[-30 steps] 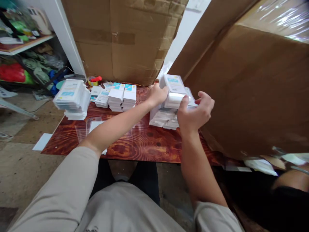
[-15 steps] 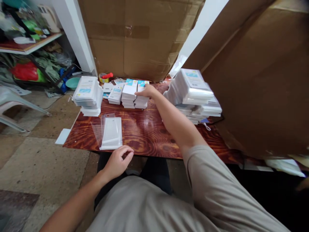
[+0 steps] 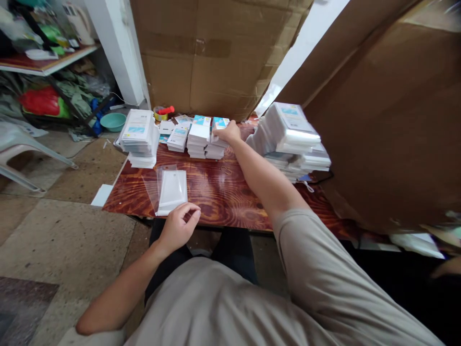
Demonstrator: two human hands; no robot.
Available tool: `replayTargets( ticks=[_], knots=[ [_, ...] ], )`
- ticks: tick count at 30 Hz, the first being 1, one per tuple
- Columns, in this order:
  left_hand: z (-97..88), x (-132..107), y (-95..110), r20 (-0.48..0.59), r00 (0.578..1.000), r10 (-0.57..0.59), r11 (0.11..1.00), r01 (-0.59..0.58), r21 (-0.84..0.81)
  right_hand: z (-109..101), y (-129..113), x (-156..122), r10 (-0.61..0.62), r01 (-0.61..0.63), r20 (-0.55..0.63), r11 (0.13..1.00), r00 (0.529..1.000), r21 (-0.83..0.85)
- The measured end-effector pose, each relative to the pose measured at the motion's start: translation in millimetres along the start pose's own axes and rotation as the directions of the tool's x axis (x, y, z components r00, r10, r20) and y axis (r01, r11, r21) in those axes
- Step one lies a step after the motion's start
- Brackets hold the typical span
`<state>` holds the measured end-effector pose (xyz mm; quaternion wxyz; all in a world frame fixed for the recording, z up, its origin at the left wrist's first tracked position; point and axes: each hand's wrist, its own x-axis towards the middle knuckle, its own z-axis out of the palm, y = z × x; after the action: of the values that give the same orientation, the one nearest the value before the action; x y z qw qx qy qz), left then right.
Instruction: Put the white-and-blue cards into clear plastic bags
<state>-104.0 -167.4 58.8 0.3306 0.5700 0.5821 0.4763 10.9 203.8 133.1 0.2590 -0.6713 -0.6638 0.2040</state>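
My right hand reaches far across the low red-brown table and grips the top of a stack of small white boxes with blue labels. My left hand rests at the table's near edge, fingers curled, touching the corner of a pile of clear plastic sleeves. A second stack of white boxes stands just left of the one my right hand holds. A tall heap of bagged boxes sits at the table's right.
Another pile of white packs sits at the table's left corner. A tape roll lies at the back. Large cardboard cartons wall off the back, and another carton stands at the right. A shelf and a plastic chair stand to the left.
Both hands left the bagged heap on the right. My right hand moved left onto the stack of white boxes; my left hand dropped to the near edge by the clear sleeves.
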Motion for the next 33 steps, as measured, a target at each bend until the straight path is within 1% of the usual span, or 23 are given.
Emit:
replayTargets(
  ticks=[2, 3, 5, 6, 7, 9, 11, 12, 13, 14, 15, 16, 17, 18, 19, 21, 24, 25, 26, 28, 29, 31, 33],
  knots=[
    [0.2, 7, 2, -0.037, 0.999, -0.017, 1.0, 0.016, -0.019, -13, 8, -9, -0.001, 0.004, -0.056, 0.998, 0.998, 0.062],
    [2.0, 12, 2, -0.068, 0.997, -0.038, 0.998, 0.034, -0.054, -20, 12, -19, -0.012, 0.019, -0.08, 0.995, 0.997, 0.095],
    [9.1, 25, 2, -0.145, 0.984, -0.102, 0.979, 0.073, -0.192, -30, 24, -50, -0.067, 0.082, -0.097, 0.983, 0.993, 0.165],
    [14.4, 33, 3, -0.181, 0.973, -0.142, 0.953, 0.085, -0.29, -33, 31, -73, -0.09, 0.107, -0.09, 0.972, 0.992, 0.211],
    [20.4, 42, 3, -0.204, 0.962, -0.183, 0.915, 0.091, -0.393, -32, 39, -99, -0.14, 0.155, -0.074, 0.953, 0.987, 0.259],
    [33.6, 61, 2, -0.17, 0.954, -0.248, 0.819, 0.113, -0.563, -25, 56, -157, -0.243, 0.238, -0.036, 0.895, 0.969, 0.376],
    [45.7, 74, -1, -0.124, 0.938, -0.324, 0.762, 0.181, -0.622, -11, 76, -208, -0.321, 0.274, 0.015, 0.831, 0.947, 0.485],
    [50.4, 77, -3, -0.121, 0.921, -0.37, 0.75, 0.219, -0.624, -5, 86, -227, -0.331, 0.253, 0.049, 0.8, 0.942, 0.544],
    [53.8, 77, -6, -0.123, 0.903, -0.411, 0.737, 0.25, -0.628, 0, 96, -241, -0.334, 0.187, 0.128, 0.761, 0.934, 0.621],
    [55.7, 75, -8, -0.12, 0.886, -0.447, 0.715, 0.274, -0.643, 3, 106, -250, -0.316, 0.094, 0.185, 0.695, 0.931, 0.713],
    [56.4, 71, -9, -0.098, 0.876, -0.472, 0.682, 0.293, -0.67, 4, 116, -254, -0.318, 0.025, 0.238, 0.645, 0.918, 0.764],
    [55.9, 65, -10, -0.049, 0.876, -0.48, 0.641, 0.312, -0.701, 3, 124, -256, -0.336, -0.007, 0.269, 0.613, 0.903, 0.79],
    [54.7, 60, -9, 0.009, 0.878, -0.478, 0.601, 0.334, -0.726, 0, 132, -255, -0.363, 0.008, 0.268, 0.605, 0.892, 0.796],
    [53.0, 55, -8, 0.06, 0.88, -0.472, 0.578, 0.36, -0.733, -3, 137, -254, -0.396, 0.062, 0.245, 0.621, 0.885, 0.782],
    [51.0, 50, -6, 0.091, 0.879, -0.468, 0.575, 0.381, -0.724, -6, 142, -253, -0.429, 0.138, 0.207, 0.645, 0.879, 0.752],
    [47.0, 44, -3, 0.124, 0.884, -0.45, 0.608, 0.405, -0.683, -10, 146, -251, -0.491, 0.277, 0.142, 0.681, 0.859, 0.678],
    [41.4, 40, -2, 0.172, 0.891, -0.419, 0.667, 0.431, -0.607, -7, 145, -243, -0.576, 0.419, 0.129, 0.713, 0.807, 0.563],
    [40.0, 39, -3, 0.181, 0.89, -0.419, 0.68, 0.44, -0.587, -4, 144, -235, -0.584, 0.455, 0.119, 0.729, 0.803, 0.511],
    [39.2, 38, -4, 0.191, 0.884, -0.428, 0.685, 0.454, -0.57, -1, 141, -225, -0.573, 0.477, 0.099, 0.754, 0.813, 0.451],
    [39.9, 36, -6, 0.2, 0.862, -0.465, 0.68, 0.493, -0.543, 6, 135, -195, -0.486, 0.452, 0.032, 0.833, 0.873, 0.319],
    [41.8, 36, -7, 0.203, 0.849, -0.487, 0.674, 0.514, -0.53, 9, 132, -176, -0.427, 0.406, 0.027, 0.874, 0.904, 0.266],
    [49.2, 39, -8, 0.205, 0.827, -0.524, 0.672, 0.549, -0.497, 14, 126, -138, -0.282, 0.273, 0.037, 0.948, 0.959, 0.162],
    [59.8, 46, -10, 0.166, 0.83, -0.532, 0.704, 0.543, -0.458, 15, 122, -104, -0.212, 0.213, -0.031, 0.973, 0.977, 0.083]
  ],
)
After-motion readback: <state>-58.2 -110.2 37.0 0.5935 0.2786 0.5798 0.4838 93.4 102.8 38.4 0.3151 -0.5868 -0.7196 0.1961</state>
